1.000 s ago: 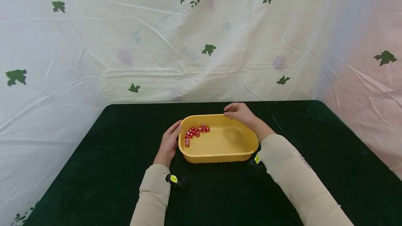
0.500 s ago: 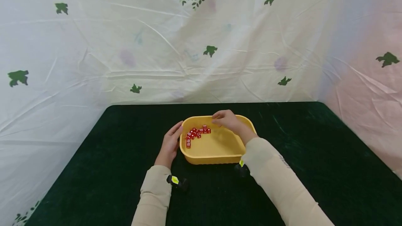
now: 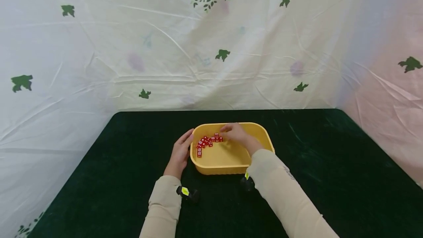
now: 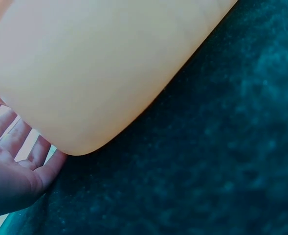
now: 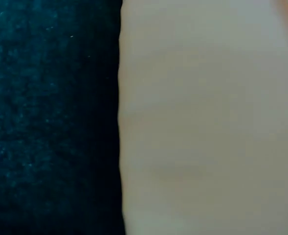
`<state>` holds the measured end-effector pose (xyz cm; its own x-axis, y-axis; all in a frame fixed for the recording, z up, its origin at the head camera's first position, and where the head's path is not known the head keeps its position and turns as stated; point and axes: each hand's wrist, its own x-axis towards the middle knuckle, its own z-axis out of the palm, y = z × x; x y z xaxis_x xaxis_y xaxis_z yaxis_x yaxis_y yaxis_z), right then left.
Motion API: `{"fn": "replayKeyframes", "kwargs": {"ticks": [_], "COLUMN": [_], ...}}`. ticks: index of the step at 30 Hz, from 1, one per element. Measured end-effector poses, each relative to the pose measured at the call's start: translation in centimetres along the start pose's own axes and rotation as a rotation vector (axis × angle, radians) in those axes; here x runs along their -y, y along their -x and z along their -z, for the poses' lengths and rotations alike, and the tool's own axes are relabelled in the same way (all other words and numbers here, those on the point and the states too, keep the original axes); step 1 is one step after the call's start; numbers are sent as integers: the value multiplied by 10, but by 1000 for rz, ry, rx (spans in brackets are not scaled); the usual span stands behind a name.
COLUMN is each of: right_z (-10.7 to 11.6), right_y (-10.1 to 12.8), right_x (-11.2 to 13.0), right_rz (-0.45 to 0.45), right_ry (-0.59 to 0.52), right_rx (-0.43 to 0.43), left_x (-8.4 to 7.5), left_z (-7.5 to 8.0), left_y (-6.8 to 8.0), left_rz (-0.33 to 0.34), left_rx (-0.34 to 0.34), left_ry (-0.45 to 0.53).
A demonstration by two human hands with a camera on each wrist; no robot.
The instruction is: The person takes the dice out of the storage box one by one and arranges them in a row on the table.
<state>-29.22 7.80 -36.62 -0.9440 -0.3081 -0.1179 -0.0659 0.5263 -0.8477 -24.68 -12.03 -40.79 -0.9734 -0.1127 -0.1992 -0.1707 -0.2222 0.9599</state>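
Yellow tub (image 3: pixel 261 135) sits mid-desk (image 3: pixel 330 179), w/ a cluster of red dice (image 3: pixel 207 141) piled in its far-left corner. Left hand (image 3: pixel 180 153) lies flat against the tub's left outer wall, fingers straight, holding nothing; the left wrist view shows the palm (image 4: pixel 9 171) alongside the tub wall (image 4: pixel 99 73). Right hand (image 3: pixel 236 133) is inside the tub just right of the dice, fingers curled down toward them; can't tell whether it has pinched one or only touches, since the fingertips are hidden behind the knuckles. Right wrist view shows only tub wall (image 5: pixel 207 117) and dark cloth.

Risks, as I judge them:
- Dice are small and packed tight, so a pinch on one could knock its neighbours and scatter the pile across the tub floor.
- Tub looks light; left hand only rests on one side, so a push from the right hand could slide it on the cloth.
- Smooth dice may slip from the fingertips and bounce out onto the dark desk.
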Motion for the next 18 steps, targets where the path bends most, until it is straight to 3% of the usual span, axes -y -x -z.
{"fn": "replayKeyframes", "kwargs": {"ticks": [11, 18], "right_z": [-12, -13], "right_y": [-4, -6], "right_x": [-13, -15], "right_rz": [-62, -80], "right_ry": [-122, -111], "right_rx": [-16, -32], "left_x": [2, -1], "left_z": [0, -1], "left_y": [2, 1], "left_rz": [6, 2], "left_rx": [-12, -15], "left_ry": [-14, -11]}}
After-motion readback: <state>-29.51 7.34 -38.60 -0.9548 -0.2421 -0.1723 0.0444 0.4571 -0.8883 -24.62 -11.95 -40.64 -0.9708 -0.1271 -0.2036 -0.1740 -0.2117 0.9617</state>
